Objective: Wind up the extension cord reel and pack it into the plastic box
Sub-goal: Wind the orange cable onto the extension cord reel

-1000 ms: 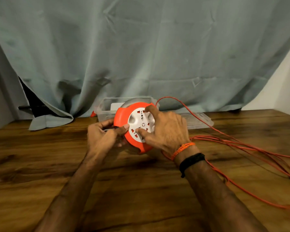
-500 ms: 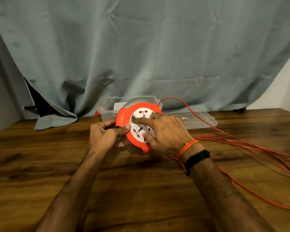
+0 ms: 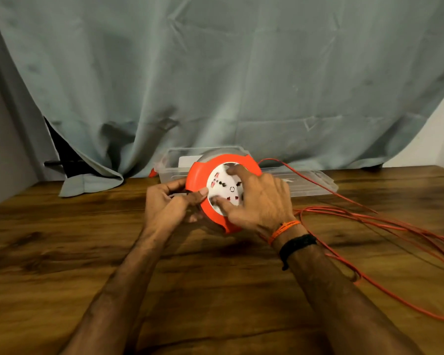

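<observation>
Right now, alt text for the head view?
Two hands hold an orange cord reel above a wooden table: left hand grips its rim, right hand lies on its white socket face. Loose orange cord trails right; clear plastic box behind.

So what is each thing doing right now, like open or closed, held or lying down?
Reel: tilted on edge, held by both hands.
Left hand: grips the reel's orange rim.
Right hand: fingers spread on the white socket face.
Cord: mostly unwound, loose on the table.
Plastic box: open.
Lid: off, flat beside the box.
</observation>
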Available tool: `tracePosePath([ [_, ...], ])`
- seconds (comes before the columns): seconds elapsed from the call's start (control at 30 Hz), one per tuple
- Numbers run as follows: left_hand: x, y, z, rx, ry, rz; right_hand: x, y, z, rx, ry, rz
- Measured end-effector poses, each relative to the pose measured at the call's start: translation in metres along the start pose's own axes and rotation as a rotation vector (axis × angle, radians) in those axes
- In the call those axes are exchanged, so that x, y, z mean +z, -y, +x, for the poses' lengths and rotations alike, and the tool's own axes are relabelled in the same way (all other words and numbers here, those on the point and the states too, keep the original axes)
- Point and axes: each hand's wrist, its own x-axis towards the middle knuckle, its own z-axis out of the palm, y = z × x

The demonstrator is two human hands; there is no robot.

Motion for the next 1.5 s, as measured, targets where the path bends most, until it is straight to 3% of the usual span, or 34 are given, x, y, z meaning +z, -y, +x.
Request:
tracePosePath([
  [0.13,0.006,0.0,-0.002,0.005,0.01,-0.007,0.01,0.009,0.001,0.462,0.01,0.364],
  [0.23,0.007,0.001,-0.003,0.004,0.013,0.012,0.014,0.006,0.005,0.514,0.06,0.446],
  [0.4,0.005,0.001,-0.002,-0.027,-0.012,-0.022,0.007,0.006,0.005,0.395,0.089,0.342],
  [0.6,0.002,0.001,0.0,-0.052,-0.044,-0.066,-0.009,-0.005,0.006,0.065,-0.047,-0.04],
  [0.77,0.001,0.002,0.003,-0.075,-0.07,-0.086,-0.018,-0.008,0.007,-0.132,0.118,-0.053],
  [0.97,-0.002,0.004,0.005,-0.072,-0.055,-0.032,-0.012,-0.007,0.006,-0.223,0.283,-0.128],
  [1.27,-0.004,0.0,0.002,-0.054,-0.014,0.013,-0.004,-0.009,0.006,-0.266,0.24,-0.147],
  [1.4,-0.001,0.0,0.001,-0.018,-0.029,0.032,-0.006,0.0,-0.001,-0.073,0.107,-0.089],
  [1.5,0.005,-0.001,-0.001,-0.018,-0.021,0.006,0.006,0.004,-0.001,0.359,0.01,0.228],
])
